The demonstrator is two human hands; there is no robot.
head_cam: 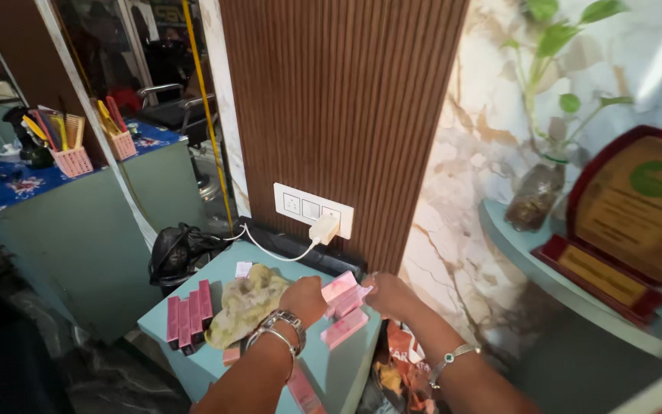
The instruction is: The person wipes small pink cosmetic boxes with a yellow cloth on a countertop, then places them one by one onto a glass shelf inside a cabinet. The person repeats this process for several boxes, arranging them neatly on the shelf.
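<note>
Pink boxes (344,294) sit stacked at the back edge of the teal stand (323,366), under the socket (312,208). Left hand (303,299) and right hand (389,295) both pinch the stack, fingers curled shut on it from either side. One more box (344,328) lies just in front. Row of boxes (188,312) and a cloth (245,303) sit to the left. Plaque (631,217) stands on the shelf at right.

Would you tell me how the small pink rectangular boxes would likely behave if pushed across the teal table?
The small pink rectangular boxes look flat-sided, so they should probably slide, not roll. They seem light and stiff. The loose stack between both hands may topple if nudged.
</note>
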